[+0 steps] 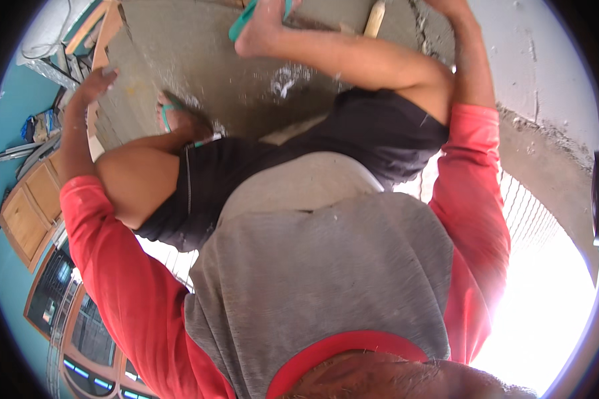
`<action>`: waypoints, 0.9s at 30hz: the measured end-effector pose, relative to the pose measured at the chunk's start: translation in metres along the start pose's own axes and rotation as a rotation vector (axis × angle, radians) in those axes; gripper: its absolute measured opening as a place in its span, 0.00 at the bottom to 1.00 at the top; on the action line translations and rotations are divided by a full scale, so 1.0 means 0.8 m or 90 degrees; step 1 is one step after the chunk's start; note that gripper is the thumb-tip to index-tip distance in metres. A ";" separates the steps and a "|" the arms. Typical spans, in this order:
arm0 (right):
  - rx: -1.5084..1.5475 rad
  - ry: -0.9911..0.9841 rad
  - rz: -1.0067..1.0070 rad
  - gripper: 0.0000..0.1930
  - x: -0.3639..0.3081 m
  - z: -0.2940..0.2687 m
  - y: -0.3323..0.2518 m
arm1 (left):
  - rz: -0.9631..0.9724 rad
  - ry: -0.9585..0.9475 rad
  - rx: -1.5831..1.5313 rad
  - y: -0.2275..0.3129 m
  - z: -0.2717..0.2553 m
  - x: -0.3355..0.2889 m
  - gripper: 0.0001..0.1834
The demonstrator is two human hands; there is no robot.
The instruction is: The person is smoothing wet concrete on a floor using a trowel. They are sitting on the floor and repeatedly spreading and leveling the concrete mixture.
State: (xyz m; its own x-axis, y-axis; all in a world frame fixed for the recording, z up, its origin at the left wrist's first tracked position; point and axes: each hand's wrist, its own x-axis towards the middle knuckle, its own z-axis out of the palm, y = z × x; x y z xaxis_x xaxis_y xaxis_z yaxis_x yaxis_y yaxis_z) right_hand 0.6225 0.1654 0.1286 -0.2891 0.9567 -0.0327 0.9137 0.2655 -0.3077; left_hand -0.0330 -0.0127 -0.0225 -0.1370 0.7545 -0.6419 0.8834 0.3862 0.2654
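Note:
My left hand [98,84] hangs past my left knee at the upper left, with whitish dust on its fingertips. Nothing shows in it, and its fingers look loose and apart. Beyond my right knee, my right hand [448,6] reaches to the top edge, where its fingers are cut off from view. A pale wooden handle [375,18] stands out to the left of that hand, its far end out of view. Under and ahead of me spreads a grey, wet-looking cement surface [213,56] with shiny water patches.
Wood pieces [106,33] line the left side of the cement. A rough whitish wall [546,73] rises on the right, with a cracked edge along it. Wooden cabinet doors [30,216] and a teal wall [3,126] are at far left. Green sandals [166,117] are on my feet.

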 end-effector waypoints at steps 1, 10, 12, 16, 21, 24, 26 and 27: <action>-0.005 0.058 -0.055 0.20 0.009 0.013 0.022 | 0.036 0.023 -0.022 -0.008 -0.002 0.018 0.39; -0.025 -0.016 -0.038 0.17 0.008 0.005 0.022 | 0.031 -0.035 -0.045 -0.007 0.004 0.039 0.38; -0.026 0.030 -0.066 0.16 0.011 0.011 0.041 | 0.015 -0.015 0.000 0.006 0.000 0.041 0.37; 0.012 0.084 -0.086 0.16 0.007 0.010 0.064 | 0.003 -0.007 0.033 0.061 -0.010 0.019 0.34; 0.093 0.108 -0.058 0.15 0.003 -0.009 0.071 | 0.043 -0.019 0.025 0.059 -0.009 0.025 0.30; 0.099 0.131 -0.054 0.15 0.005 -0.019 0.073 | 0.048 -0.031 0.018 0.076 -0.012 0.015 0.28; 0.106 0.148 -0.049 0.15 0.002 -0.020 0.074 | 0.075 -0.031 0.010 0.079 -0.010 0.019 0.26; 0.110 0.155 -0.047 0.15 0.001 -0.021 0.074 | 0.071 -0.028 0.001 0.080 -0.013 0.020 0.26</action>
State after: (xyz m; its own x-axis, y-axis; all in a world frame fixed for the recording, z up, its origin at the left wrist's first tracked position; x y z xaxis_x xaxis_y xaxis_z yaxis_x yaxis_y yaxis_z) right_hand 0.6812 0.1839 0.1261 -0.2572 0.9413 0.2185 0.8243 0.3317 -0.4588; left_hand 0.0164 0.0295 -0.0085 -0.0181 0.7684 -0.6397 0.8929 0.3003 0.3355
